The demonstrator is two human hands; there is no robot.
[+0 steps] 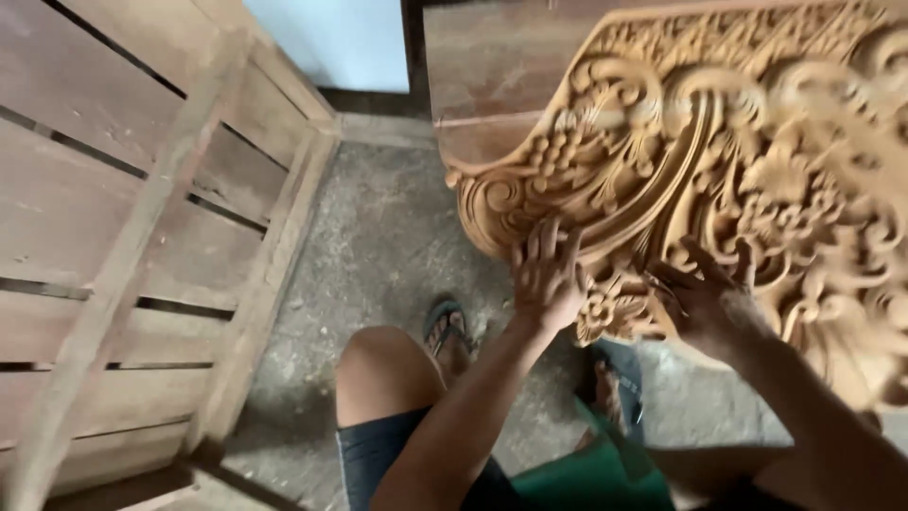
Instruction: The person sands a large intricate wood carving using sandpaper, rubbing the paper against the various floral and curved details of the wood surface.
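Leaning over the carved wooden panel, the person seems to be far along: scrolls, grapes and flowers are already cut deep across the whole face, so what is left looks like fine finishing near the lower edge. Left hand lies flat, fingers spread, pressing on the carving just above a flower, while right hand is curled on the relief beside it; whether it grips a small tool I cannot tell.
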